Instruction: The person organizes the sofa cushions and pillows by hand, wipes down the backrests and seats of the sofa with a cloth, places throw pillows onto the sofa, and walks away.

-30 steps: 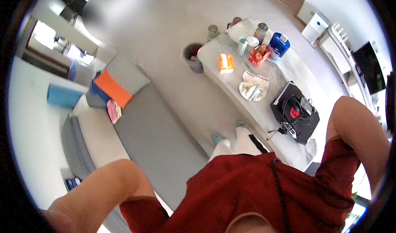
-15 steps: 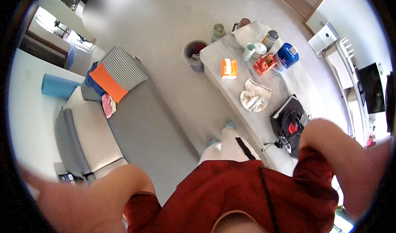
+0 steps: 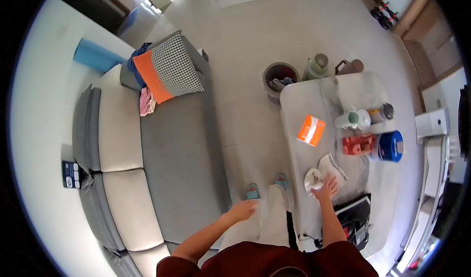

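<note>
My right hand (image 3: 326, 188) is over the near edge of a crumpled white cloth (image 3: 334, 169) on the coffee table (image 3: 299, 100). Its fingers are spread and reach onto the cloth; I cannot tell if they grip it. My left hand (image 3: 243, 211) hangs in front of my legs, near the sofa's edge, with its fingers curled together; whether anything is in it is hidden. Beyond the cloth lies an orange and white packet (image 3: 311, 130). A black laptop (image 3: 357, 213) with cables lies nearer to me, beside my right forearm.
On the table's right stand a red box (image 3: 358, 144), a blue container (image 3: 390, 146), a light green mug (image 3: 347, 119) and a jug (image 3: 381, 113). A bin (image 3: 280, 76) stands behind the table. Left is a sofa (image 3: 176, 164) with a checked and orange cushion (image 3: 169, 68).
Both hands have come down from the frame's sides, the right one to the cloth and the left one before my legs. The view has turned, and the table appears more upright.
</note>
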`<state>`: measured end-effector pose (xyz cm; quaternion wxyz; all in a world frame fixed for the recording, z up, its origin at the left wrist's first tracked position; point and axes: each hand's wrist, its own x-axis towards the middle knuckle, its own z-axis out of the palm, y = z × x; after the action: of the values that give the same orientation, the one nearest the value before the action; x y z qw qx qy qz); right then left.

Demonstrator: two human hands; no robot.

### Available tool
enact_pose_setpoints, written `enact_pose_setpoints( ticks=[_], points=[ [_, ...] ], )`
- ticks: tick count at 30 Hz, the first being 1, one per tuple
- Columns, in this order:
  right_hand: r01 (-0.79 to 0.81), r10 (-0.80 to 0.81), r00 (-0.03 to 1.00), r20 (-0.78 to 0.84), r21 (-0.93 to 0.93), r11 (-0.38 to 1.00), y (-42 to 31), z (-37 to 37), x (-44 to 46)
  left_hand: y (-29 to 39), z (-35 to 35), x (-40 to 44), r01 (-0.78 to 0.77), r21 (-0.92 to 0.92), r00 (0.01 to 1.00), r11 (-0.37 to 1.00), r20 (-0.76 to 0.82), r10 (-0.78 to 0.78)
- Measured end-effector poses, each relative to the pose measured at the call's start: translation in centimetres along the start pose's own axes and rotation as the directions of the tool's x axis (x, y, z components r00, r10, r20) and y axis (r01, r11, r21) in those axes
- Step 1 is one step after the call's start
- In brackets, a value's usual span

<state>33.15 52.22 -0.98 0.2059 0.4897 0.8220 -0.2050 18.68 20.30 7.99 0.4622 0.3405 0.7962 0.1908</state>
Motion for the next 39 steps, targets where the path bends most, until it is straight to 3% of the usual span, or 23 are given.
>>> enact_pose_setpoints(
  ticks=[2,4,7,9,11,12,13,14,15,17,20,22,23,25,26,27,29,30,31,33,36,38,39],
  points=[
    [-0.022,0.025,0.999,0.046,-0.056,0.998,1.1,0.5,1.3,-3.4,4.7,-1.9,0.034,-0.035,0.998,0.999,0.061,-0.032],
    [0.013,-0.012,1.000,0.019,-0.083,0.996,0.8,0.4,1.4,-2.3,4.1,-4.0,0.257,-0.063,0.959,0.964,0.139,-0.246],
    [0.046,-0.048,0.999,-0.021,-0.089,0.995,0.8,0.4,1.3,-6.8,9.7,-6.7,0.388,-0.145,0.921,0.910,0.025,-0.389],
    [0.233,-0.232,0.972,0.026,-0.087,0.969,3.9,4.4,3.1,-7.8,11.6,-8.4,0.430,-0.189,0.900,0.883,0.010,-0.436],
    [0.135,-0.225,0.951,0.213,0.368,0.920,-1.3,0.4,0.4,-7.4,11.1,-9.1,0.466,-0.231,0.875,0.854,-0.024,-0.484],
    [0.171,-0.259,0.942,0.211,0.360,0.917,-3.4,0.2,-0.2,-6.3,9.8,-9.7,0.495,-0.322,0.855,0.807,0.012,-0.519],
    [0.005,-0.291,0.904,0.313,0.673,0.739,-5.2,0.1,-1.0,-5.5,9.0,-10.5,0.519,-0.408,0.836,0.751,0.056,-0.547],
    [-0.211,-0.355,0.845,0.400,0.859,0.466,-6.7,-0.1,-1.4,-5.6,9.1,-11.0,0.519,-0.432,0.828,0.738,0.039,-0.560],
    [-0.192,-0.380,0.834,0.401,0.855,0.481,-8.7,-0.4,-1.2,-5.9,9.3,-11.5,0.469,-0.580,0.813,0.666,-0.012,-0.583],
    [-0.477,-0.437,0.638,0.634,0.771,0.422,-14.2,-1.7,-0.4,-7.6,10.9,-12.6,0.376,-0.735,0.780,0.565,-0.078,-0.621],
    [-0.428,-0.536,0.554,0.637,0.770,0.472,-25.0,-5.5,-0.5,-10.5,12.5,-14.1,0.163,-0.845,0.782,0.510,-0.205,-0.589],
    [-0.402,-0.628,0.486,0.608,0.793,0.457,-31.2,-6.1,0.1,-9.6,10.2,-15.6,0.204,-0.947,0.629,0.248,-0.067,-0.774],
    [-0.393,-0.650,0.471,0.596,0.802,0.451,-34.2,-5.9,0.7,-11.1,11.4,-15.6,0.180,-0.954,0.626,0.241,-0.078,-0.776],
    [-0.406,-0.724,0.425,0.544,0.829,0.384,-40.3,-8.7,-2.3,-15.7,15.5,-15.2,0.003,-0.901,0.594,0.434,-0.347,-0.726],
    [-0.441,-0.793,0.379,0.477,0.847,0.298,-44.4,-10.1,-4.0,-18.6,14.9,-15.5,0.273,-0.200,0.715,0.941,-0.612,-0.338],
    [-0.427,-0.801,0.365,0.473,0.850,0.307,-47.5,-10.7,-5.0,-22.3,16.7,-14.6,0.273,-0.207,0.700,0.939,-0.627,-0.342],
    [-0.516,-0.814,0.345,0.467,0.819,0.251,-51.7,-11.7,-7.4,-27.8,21.8,-12.1,0.368,-0.459,0.672,0.809,-0.469,-0.573],
    [-0.508,-0.820,0.331,0.467,0.821,0.262,-54.3,-12.2,-8.9,-29.6,20.2,-11.1,0.367,-0.602,0.616,0.709,-0.413,-0.671],
    [-0.526,-0.851,0.299,0.431,0.819,0.229,-56.5,-12.4,-10.7,-31.3,18.4,-10.2,0.347,-0.729,0.550,0.590,-0.351,-0.758],
    [-0.554,-0.868,0.276,0.414,0.806,0.208,-59.6,-11.6,-13.1,-24.2,4.6,-14.3,0.145,-0.857,0.473,0.495,-0.380,-0.795],
    [-0.559,-0.889,0.243,0.389,0.805,0.199,-63.8,-9.9,-14.4,-25.7,0.3,-15.8,-0.100,-0.881,0.351,0.463,-0.466,-0.812],
    [-0.617,-0.870,0.199,0.451,0.747,0.246,-66.6,-8.9,-15.4,-25.6,-1.5,-17.1,-0.481,-0.870,0.263,0.108,-0.260,-0.929],
    [-0.582,-0.895,0.148,0.422,0.768,0.266,-68.1,-8.7,-16.0,-24.8,-1.5,-17.7,-0.487,-0.868,0.262,0.099,-0.253,-0.931]
  ],
)
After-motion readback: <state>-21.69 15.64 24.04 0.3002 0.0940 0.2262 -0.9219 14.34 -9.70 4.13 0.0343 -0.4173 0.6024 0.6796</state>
